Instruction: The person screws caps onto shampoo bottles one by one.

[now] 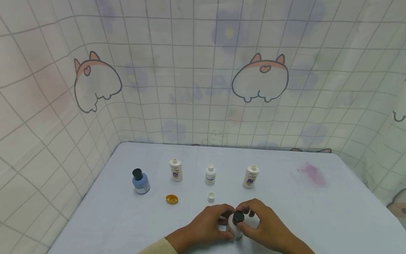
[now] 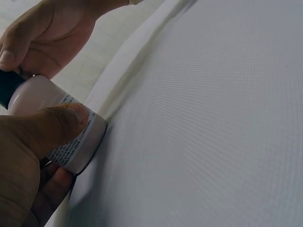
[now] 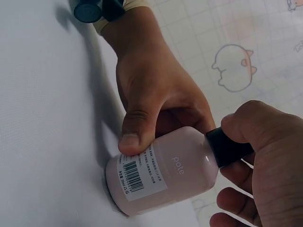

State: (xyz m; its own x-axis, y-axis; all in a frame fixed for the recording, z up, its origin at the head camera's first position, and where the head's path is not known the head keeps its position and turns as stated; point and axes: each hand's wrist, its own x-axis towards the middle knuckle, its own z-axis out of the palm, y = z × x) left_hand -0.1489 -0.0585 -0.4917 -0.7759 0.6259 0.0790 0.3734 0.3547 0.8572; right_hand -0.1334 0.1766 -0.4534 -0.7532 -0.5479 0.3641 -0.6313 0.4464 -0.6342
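Observation:
A pale pink bottle (image 3: 189, 175) with a white barcode label stands upright on the table near its front. My left hand (image 1: 209, 224) grips the bottle's body, its thumb lying over the label in both wrist views. With thumb and fingers, my right hand (image 1: 264, 225) pinches the black cap (image 1: 238, 217) on the bottle's top. Whether the cap is screwed tight or loose cannot be told. Just beyond the hands lies a small white cap (image 1: 211, 197), and a yellow cap (image 1: 172, 199) is farther left.
A blue bottle with black cap (image 1: 141, 182) stands at the left. Behind the hands are three white bottles without caps: left (image 1: 176, 170), middle (image 1: 210, 175) and right (image 1: 251, 177). A pink stain (image 1: 313, 174) marks the white table (image 1: 317, 218). Patterned cloth (image 1: 190, 77) hangs behind.

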